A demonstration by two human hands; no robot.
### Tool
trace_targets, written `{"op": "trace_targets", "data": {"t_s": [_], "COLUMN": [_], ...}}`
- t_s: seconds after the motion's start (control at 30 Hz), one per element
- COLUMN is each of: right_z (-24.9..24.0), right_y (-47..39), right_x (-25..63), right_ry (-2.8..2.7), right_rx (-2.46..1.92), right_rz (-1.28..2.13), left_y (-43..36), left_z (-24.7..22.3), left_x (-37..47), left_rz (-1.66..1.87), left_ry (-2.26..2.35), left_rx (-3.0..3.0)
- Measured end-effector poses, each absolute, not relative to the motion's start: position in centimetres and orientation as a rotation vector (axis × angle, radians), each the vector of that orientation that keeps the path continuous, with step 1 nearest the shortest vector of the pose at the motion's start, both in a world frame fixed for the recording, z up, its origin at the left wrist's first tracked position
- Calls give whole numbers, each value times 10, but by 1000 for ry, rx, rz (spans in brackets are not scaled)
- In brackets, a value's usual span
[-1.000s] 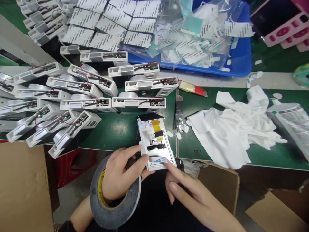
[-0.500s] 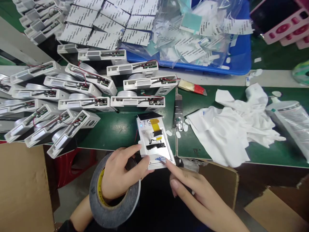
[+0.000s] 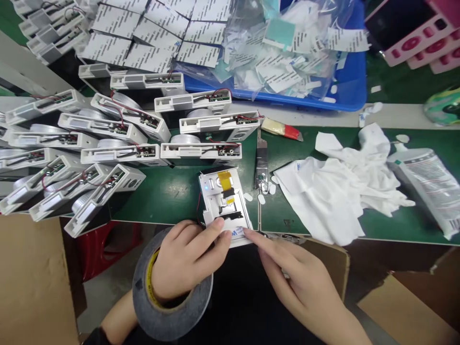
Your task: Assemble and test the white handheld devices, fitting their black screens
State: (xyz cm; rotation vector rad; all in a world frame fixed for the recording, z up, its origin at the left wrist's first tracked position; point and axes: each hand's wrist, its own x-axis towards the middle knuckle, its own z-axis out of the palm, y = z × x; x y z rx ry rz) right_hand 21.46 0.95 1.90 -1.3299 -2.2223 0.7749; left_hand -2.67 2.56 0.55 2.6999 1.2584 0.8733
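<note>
An opened white device [image 3: 226,199] lies at the front edge of the green table, showing orange film, black tape strips and a small blue light. A white strip with blue print [image 3: 237,232] sits across its near end. My left hand [image 3: 192,256] grips the device from the left, two fingers on its face. Around that wrist hangs a large roll of dark tape [image 3: 172,322]. My right hand [image 3: 300,273] touches the strip's right end with the index fingertip; its other fingers are bent, and whether they hold anything is hidden.
Several white device housings [image 3: 201,151] crowd the left side. A blue tray [image 3: 359,91] holds plastic and liners at the back. White cloths [image 3: 323,196], a pouch [image 3: 427,187] and a black-wrapped tool [image 3: 261,165] lie right of the device.
My left fingers have moved from the device's left edge onto its face. The black flap at its far end now lies lower. The view has shifted slightly.
</note>
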Motion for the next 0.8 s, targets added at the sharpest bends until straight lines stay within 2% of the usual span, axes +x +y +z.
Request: {"op": "trace_targets", "data": {"t_s": [0.1, 0.23, 0.4, 0.57, 0.8], "right_z": [17, 16, 19, 18, 17], "right_y": [9, 9, 9, 13, 15], "right_x": [215, 214, 220, 220, 216], "right_ry": [-2287, -2300, -2126, -2153, -2132], "right_rx": [-1355, -1369, -1604, -1427, -1401], "right_rz": [568, 455, 255, 381, 490], "left_y": [25, 24, 26, 27, 28], "left_z": [10, 11, 11, 17, 29], "left_x": [-24, -22, -26, -24, -16], "left_rz": [802, 746, 790, 708, 527], "left_ry": [1313, 1336, 1270, 1308, 1365], "left_rx": [2728, 2736, 2730, 2731, 2803]}}
